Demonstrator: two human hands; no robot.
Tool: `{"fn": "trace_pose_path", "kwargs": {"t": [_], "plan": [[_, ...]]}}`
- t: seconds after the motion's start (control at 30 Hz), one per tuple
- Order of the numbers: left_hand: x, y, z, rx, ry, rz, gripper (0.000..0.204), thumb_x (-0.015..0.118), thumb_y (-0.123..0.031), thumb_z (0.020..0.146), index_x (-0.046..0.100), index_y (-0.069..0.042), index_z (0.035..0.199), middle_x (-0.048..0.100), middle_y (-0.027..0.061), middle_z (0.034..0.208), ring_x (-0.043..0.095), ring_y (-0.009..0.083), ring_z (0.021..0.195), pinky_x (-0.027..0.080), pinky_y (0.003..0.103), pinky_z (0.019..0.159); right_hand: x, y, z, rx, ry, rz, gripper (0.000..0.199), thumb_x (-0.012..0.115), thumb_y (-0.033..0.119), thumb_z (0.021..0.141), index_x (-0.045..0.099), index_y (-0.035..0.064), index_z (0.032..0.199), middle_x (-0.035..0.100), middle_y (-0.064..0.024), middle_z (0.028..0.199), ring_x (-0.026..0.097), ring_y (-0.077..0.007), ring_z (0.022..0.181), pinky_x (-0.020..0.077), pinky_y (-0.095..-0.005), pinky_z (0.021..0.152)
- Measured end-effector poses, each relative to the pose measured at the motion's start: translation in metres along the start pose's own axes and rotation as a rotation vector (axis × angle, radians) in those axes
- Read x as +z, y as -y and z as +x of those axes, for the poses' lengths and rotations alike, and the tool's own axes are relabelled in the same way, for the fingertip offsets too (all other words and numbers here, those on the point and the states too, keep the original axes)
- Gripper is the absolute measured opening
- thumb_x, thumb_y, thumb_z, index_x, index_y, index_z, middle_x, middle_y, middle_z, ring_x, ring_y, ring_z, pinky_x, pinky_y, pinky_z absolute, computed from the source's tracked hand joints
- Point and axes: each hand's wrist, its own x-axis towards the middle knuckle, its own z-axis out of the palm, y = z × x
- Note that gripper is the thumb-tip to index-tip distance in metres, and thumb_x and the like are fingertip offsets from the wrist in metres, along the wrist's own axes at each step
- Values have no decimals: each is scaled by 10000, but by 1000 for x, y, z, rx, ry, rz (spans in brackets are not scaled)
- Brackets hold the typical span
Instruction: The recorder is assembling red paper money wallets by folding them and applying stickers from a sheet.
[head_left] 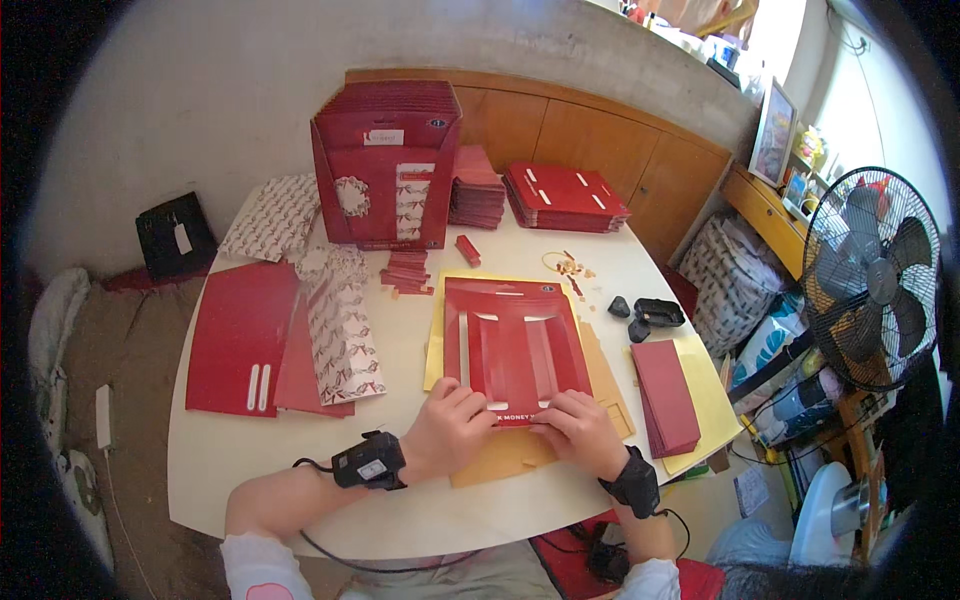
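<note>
A red card sheet with cut-out slots (pixel 512 345) lies flat on yellow and tan paper (pixel 437 345) in front of me. My left hand (pixel 452 425) rests with curled fingers on the sheet's near left edge. My right hand (pixel 578 428) presses the near right edge, fingers pinching at the card. Both wrists wear black bands. A stack of small red envelopes (pixel 666 395) lies just right of my right hand.
An upright red display box (pixel 383 170) stands at the back, with stacks of red cards (pixel 565 195) beside it. Red sheets (pixel 240 335) and patterned sheets (pixel 342 325) lie at the left. A black tool (pixel 658 313) sits right; a standing fan (pixel 870 275) stands beyond the white table (pixel 395 350).
</note>
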Motion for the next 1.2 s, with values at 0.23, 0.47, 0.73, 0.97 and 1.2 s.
{"fn": "trace_pose_path", "kwargs": {"t": [0.23,0.47,0.73,0.97,1.2], "plan": [[2,-1,2,-213,8,-99,129,731,-163,727,642,-84,777,553,47,748,565,230,770,379,380,821,1,2,4,97,-4,-8,136,688,119,777,618,23,843,592,-101,873,572,-277,797,455,-377,717],[3,1,1,-240,23,-117,124,734,-154,723,651,-84,783,565,50,756,568,229,773,376,370,818,4,0,5,106,-46,-5,136,712,86,765,606,36,834,593,-101,834,573,-293,767,442,-379,681],[-7,21,-1,-89,-21,-147,133,723,-130,710,645,-89,810,577,31,786,578,217,765,420,357,787,-25,-25,-11,183,4,87,212,706,57,705,624,51,900,607,-118,902,592,-324,875,477,-397,800],[-20,23,2,-106,100,4,167,713,-108,667,624,-70,803,586,74,818,587,251,819,429,386,805,-28,-28,-14,214,-27,17,210,695,44,708,615,40,902,604,-129,912,587,-337,880,475,-406,795],[-17,23,1,-84,162,130,97,669,-104,717,599,-66,773,564,74,794,579,240,797,416,392,814,-25,-29,-14,245,-40,-58,171,660,43,767,597,30,925,589,-131,942,567,-336,898,465,-406,804]]}}
